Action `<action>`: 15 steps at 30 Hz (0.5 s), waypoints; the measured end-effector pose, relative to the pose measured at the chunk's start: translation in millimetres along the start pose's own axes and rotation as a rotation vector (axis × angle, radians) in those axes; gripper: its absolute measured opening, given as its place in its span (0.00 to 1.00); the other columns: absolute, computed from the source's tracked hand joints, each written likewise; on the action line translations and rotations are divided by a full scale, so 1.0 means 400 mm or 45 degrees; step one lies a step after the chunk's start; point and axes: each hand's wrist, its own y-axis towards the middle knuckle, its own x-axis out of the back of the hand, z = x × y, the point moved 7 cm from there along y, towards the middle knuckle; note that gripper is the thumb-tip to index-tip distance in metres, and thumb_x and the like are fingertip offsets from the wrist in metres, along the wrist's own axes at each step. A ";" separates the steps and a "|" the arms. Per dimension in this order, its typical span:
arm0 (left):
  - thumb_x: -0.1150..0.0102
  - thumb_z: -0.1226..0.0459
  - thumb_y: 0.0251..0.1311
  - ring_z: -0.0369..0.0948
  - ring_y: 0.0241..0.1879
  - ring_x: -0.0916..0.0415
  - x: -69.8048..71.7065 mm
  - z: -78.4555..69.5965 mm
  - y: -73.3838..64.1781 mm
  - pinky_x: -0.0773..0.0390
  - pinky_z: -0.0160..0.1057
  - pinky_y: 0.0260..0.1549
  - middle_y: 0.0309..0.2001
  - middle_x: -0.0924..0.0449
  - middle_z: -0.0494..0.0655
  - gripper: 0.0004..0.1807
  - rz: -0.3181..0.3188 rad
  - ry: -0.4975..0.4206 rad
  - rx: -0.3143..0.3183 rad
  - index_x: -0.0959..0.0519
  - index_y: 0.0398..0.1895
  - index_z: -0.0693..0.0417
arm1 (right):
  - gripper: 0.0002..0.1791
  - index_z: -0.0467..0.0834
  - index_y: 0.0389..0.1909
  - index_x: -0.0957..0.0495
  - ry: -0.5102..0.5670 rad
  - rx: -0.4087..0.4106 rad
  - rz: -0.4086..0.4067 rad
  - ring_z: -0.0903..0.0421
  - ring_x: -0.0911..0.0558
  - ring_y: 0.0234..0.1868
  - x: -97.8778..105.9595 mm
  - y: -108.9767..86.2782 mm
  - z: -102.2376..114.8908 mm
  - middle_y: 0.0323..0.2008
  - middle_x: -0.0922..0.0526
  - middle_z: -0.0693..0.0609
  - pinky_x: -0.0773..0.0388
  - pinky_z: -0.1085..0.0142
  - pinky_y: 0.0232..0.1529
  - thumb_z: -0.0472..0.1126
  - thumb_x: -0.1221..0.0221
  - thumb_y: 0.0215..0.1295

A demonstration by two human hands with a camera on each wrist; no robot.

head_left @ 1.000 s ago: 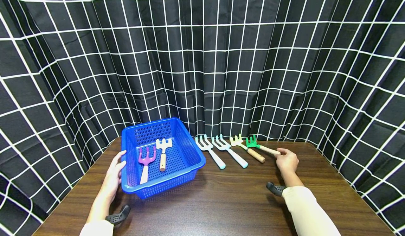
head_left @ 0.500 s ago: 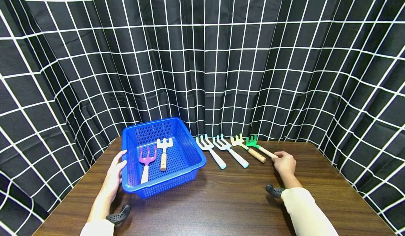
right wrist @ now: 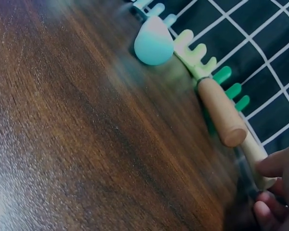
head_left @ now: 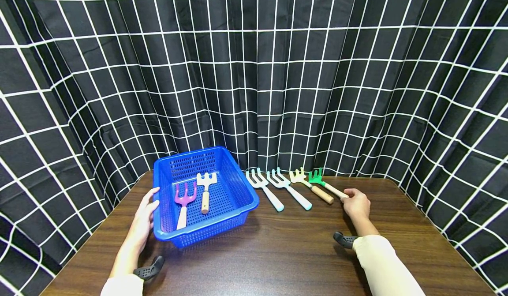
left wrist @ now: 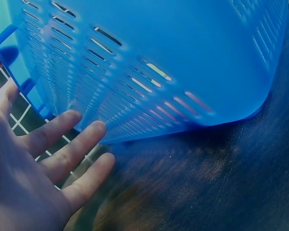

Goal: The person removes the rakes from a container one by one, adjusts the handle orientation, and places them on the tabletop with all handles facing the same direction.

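In the head view, my left hand (head_left: 141, 221) touches the left rim of a blue plastic basket (head_left: 210, 232). Its lower fingers (left wrist: 82, 149) look straight and spread beside the outer wall in the left wrist view. Inside the basket lie a purple hand fork (head_left: 184, 199) with a pink handle and a cream hand rake (head_left: 205, 190) with a wooden handle. My right hand (head_left: 358, 206) pinches the handle end of a small green hand rake (head_left: 333, 190) between thumb and fingers. The rake's head rests at the table's back edge. In the right wrist view, a wooden handle partly hides it.
Left of the green rake lie a yellow-green hand rake (head_left: 311, 188) with a wooden handle and two pale blue hand forks (head_left: 289, 190), side by side. They rest on the brown wooden table (head_left: 278, 256). A black gridded curtain (head_left: 254, 88) rises behind the table.
My right hand has shifted slightly left and down along the green rake's handle end, and the handle has swung a little with it. The left hand and basket stay put.
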 end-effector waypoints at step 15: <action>0.64 0.57 0.77 0.40 0.42 0.18 -0.003 -0.004 -0.003 0.19 0.40 0.35 0.45 0.20 0.36 0.25 0.003 -0.013 -0.018 0.50 0.73 0.51 | 0.20 0.34 0.48 0.22 0.203 0.175 -0.279 0.35 0.25 0.49 0.029 -0.010 0.117 0.44 0.22 0.31 0.34 0.47 0.51 0.28 0.36 0.52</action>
